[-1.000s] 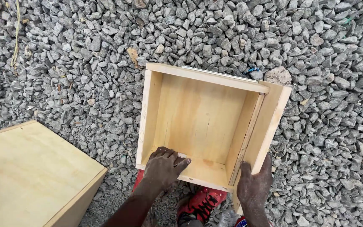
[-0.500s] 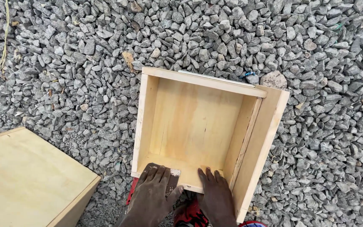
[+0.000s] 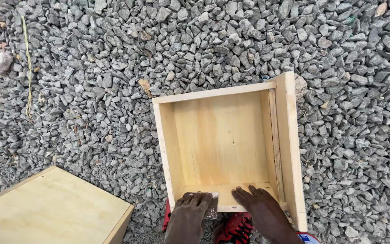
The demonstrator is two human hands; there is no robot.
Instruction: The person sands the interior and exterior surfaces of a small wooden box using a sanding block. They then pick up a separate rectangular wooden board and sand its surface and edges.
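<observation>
An open box of pale wood [image 3: 224, 92] lies on grey gravel, its opening facing up, with a wider board along its right side. My left hand [image 3: 189, 213] rests on the near wall's top edge, pressing a small grey piece of sandpaper [image 3: 212, 208] flat against the wood. My right hand [image 3: 260, 207] lies beside it on the same edge, fingers spread over the near wall, holding nothing.
A second pale wooden panel or box [image 3: 50, 212] lies at the lower left. Red footwear [image 3: 233, 228] shows below the box, between my arms. Loose grey gravel [image 3: 91, 90] covers the ground all around, with a stick and a cord at the far left.
My right hand moved from the box's right corner leftward onto the near wall beside my left hand. The box now sits squarer in view, and the sandpaper shows under my left hand.
</observation>
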